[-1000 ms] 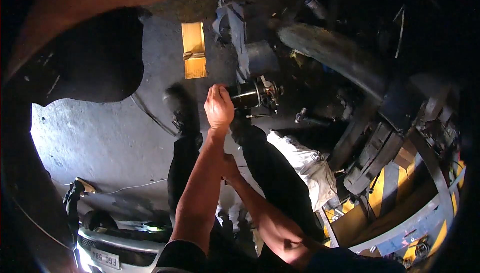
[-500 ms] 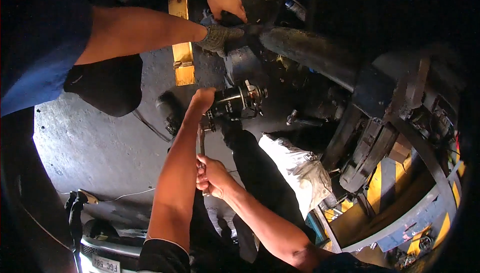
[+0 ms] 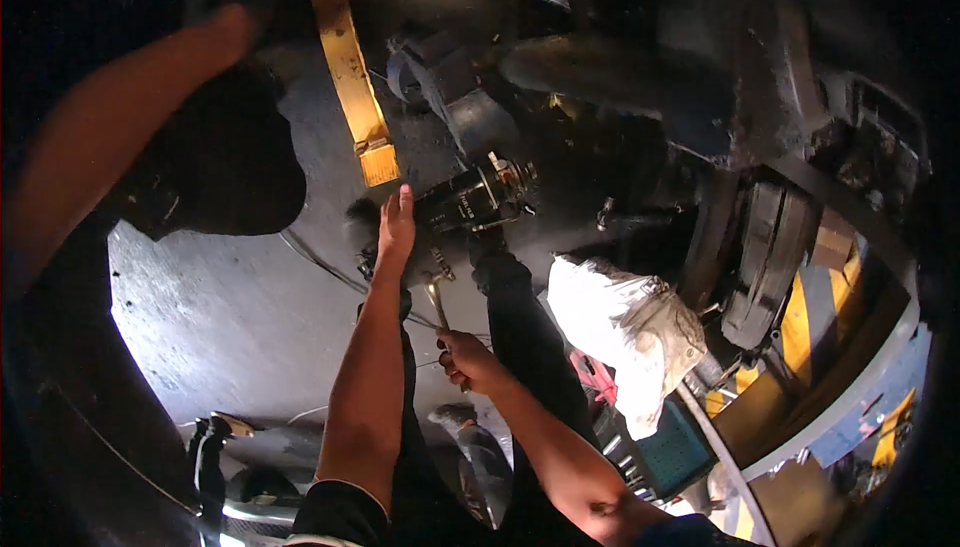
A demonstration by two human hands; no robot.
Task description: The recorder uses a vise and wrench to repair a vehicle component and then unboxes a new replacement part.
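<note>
A: What's carrying everything?
B: Dark concrete floor [image 3: 230, 327], stained, with a bright glare patch on the left side.
A: What lies on it?
B: Yellow strap [image 3: 352, 77] runs flat from the top edge down toward the middle. Thin cable [image 3: 310, 259] curves across the floor below the strap's end. White rag bundle [image 3: 625, 332], dirty, sits right of centre. Teal plastic crate [image 3: 665, 452] just below the rag, touching or nearly so; can't tell which.
A: Right side?
B: Yellow-and-black striped edge [image 3: 800, 317] along the floor there, partly shadowed.
</note>
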